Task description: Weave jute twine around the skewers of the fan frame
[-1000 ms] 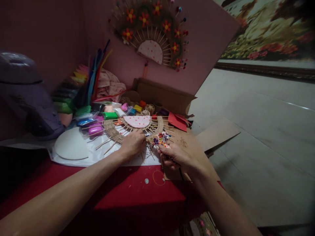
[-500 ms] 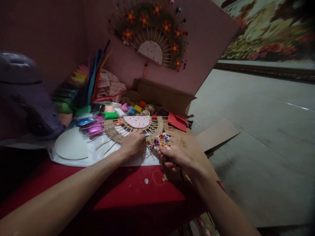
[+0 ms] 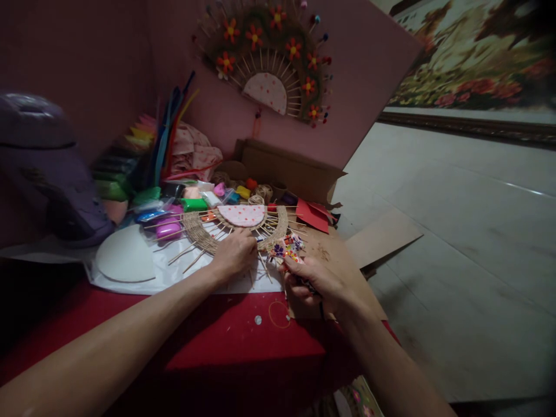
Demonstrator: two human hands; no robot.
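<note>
A half-round fan of thin wooden sticks [image 3: 193,246] lies on white sheeting, with a jute-twine band [image 3: 197,231] woven through it and a pink dotted half-circle [image 3: 241,215] at its centre. My left hand [image 3: 237,252] is closed over the near part of the band, its fingertips pressed down there. What it pinches is hidden. In my right hand [image 3: 313,278] is a flower-patterned tool [image 3: 282,249] that looks like a glue gun, a dark cord hanging below. Its front end points at the fan, close to my left fingers; whether it touches cannot be told.
A white half-disc [image 3: 125,255] lies left, near a purple flask [image 3: 47,168]. Behind the fan are clay packets [image 3: 194,204], twine balls [image 3: 263,192] and a cardboard box [image 3: 282,162]. Red paper [image 3: 313,214] lies right on cardboard [image 3: 343,272]. A finished flowered fan [image 3: 264,91] hangs above.
The flower-patterned tool has turned slightly in my right hand, showing more of its patterned side. My left hand and the fan stay in place.
</note>
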